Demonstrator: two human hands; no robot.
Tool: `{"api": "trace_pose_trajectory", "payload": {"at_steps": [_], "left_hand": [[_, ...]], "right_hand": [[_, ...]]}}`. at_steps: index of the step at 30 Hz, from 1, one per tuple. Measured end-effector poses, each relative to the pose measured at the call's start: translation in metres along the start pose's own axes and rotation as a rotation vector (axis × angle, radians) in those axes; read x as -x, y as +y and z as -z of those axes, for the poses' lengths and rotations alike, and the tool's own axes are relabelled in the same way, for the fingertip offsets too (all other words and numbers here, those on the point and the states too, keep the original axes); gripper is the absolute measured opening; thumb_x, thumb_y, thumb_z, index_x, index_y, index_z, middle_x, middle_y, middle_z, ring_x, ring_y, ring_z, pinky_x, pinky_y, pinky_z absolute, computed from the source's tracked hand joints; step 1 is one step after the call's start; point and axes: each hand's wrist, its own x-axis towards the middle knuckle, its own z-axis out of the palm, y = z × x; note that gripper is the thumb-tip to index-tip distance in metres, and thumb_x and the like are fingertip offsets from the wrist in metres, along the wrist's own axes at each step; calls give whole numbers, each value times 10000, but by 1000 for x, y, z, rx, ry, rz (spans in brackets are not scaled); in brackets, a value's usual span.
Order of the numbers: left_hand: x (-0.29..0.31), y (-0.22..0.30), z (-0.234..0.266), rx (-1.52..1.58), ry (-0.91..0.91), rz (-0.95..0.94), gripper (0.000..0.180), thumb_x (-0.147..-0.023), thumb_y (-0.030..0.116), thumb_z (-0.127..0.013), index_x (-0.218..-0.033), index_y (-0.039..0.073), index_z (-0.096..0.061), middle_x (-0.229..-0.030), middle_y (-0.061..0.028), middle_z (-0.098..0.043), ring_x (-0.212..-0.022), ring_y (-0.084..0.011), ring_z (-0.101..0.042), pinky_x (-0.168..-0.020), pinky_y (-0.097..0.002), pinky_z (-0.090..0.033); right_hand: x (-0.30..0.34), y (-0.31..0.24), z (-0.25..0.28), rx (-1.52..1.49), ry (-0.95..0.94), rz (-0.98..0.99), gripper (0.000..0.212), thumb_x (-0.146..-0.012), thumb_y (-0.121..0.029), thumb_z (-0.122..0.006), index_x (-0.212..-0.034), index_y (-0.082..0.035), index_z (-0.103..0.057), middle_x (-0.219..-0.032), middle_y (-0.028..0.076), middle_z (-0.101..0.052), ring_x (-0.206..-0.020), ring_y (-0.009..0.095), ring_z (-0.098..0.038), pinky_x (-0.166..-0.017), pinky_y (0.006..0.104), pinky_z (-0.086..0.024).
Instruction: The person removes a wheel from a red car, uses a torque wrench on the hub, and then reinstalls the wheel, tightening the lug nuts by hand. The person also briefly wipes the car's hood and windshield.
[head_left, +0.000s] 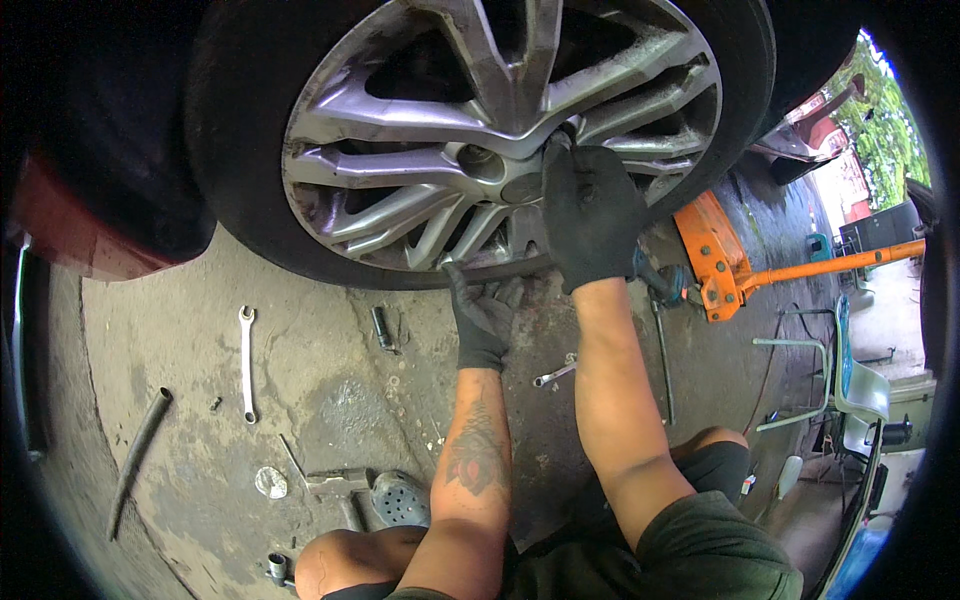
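A car wheel with a silver multi-spoke rim (400,165) and a black tyre (240,190) fills the upper middle. My right hand (597,210), in a dark glove, is at a lug hole beside the round centre cap (522,188). Its fingers are closed there, and the back of the hand hides whatever is between them. My left hand (485,318), also gloved, has its palm turned up under the wheel. Its thumb rests against the lower rim edge and its fingers curl at the bottom of the tyre.
An orange floor jack (715,260) stands right of the wheel, near a dark power tool (665,283). Left lie a combination wrench (248,365), a hose (138,460), a black socket (381,328) and a hammer (340,483). A long bar (664,365) and a chair (858,385) are right.
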Motion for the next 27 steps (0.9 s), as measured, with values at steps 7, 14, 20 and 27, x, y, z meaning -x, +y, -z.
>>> {"api": "trace_pose_trajectory", "payload": {"at_steps": [7, 14, 20, 27], "left_hand": [[3, -1, -8, -51, 49, -50, 1188, -713, 719, -631, -1436, -55, -93, -1453, -261, -184, -1337, -390, -276, -1068, -499, -342], [6, 3, -7, -15, -16, -20, 954, -776, 689, -592, -1442, 107, -235, -1446, -159, -247, -1299, -346, -322, -1061, -478, -305], [21, 1, -26, -116, 36, -84, 1042, -752, 713, -599, -1464, 98, -151, -1451, -172, -239, -1266, -355, -355, -1047, -472, -319], [12, 6, -12, -34, 85, 6, 1102, -715, 720, -632, -1415, -9, -192, -1382, -215, -297, -1237, -368, -386, -1002, -506, -375]], "right_hand": [[-7, -4, 8, 125, -83, -34, 276, -871, -249, -652, -813, 21, -643, -742, 192, -645, -647, 308, -626, -624, 367, -464], [5, 3, -4, -124, 79, -61, 180, -844, -147, -681, -935, 5, -651, -823, 150, -681, -717, 224, -668, -674, 321, -508], [13, 29, -6, -362, 43, -7, 212, -814, -46, -680, -1022, -13, -655, -917, 124, -664, -798, 190, -651, -711, 301, -504], [7, 39, -4, -205, 35, 110, 263, -831, 1, -671, -1091, -18, -640, -1026, 90, -653, -910, 151, -623, -815, 285, -506]]}}
